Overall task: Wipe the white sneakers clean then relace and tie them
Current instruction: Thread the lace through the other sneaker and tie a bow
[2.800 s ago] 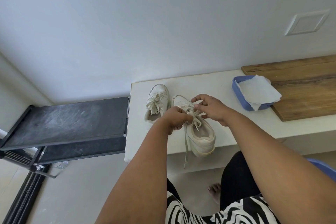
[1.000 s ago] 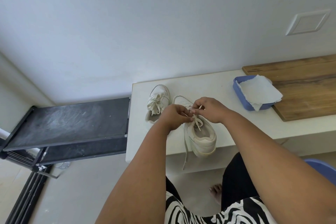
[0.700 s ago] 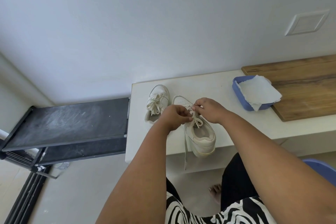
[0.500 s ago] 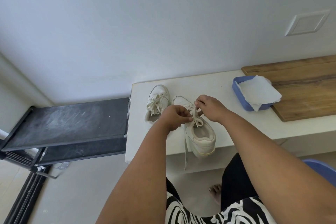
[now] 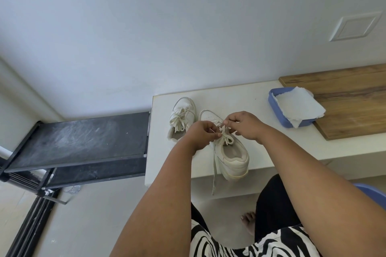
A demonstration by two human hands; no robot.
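Left hand [image 5: 200, 134] and right hand [image 5: 244, 124] each pinching the laces [image 5: 224, 137] of the nearer white sneaker [image 5: 231, 156], on a white worktop [image 5: 240, 98], second sneaker [image 5: 181, 120] alongside already tied

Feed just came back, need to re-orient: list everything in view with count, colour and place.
sneakers: 2, white; far sneaker with a tied bow, near sneaker at the ledge's front edge
lace: 1, cream, on the near sneaker, one end hanging off the edge
ledge: 1, white
tray: 1, blue, right of the sneakers
paper towel: 1, white, in the tray
board: 1, wooden, far right
rack: 1, black, left
left hand, right hand: both pinch the lace
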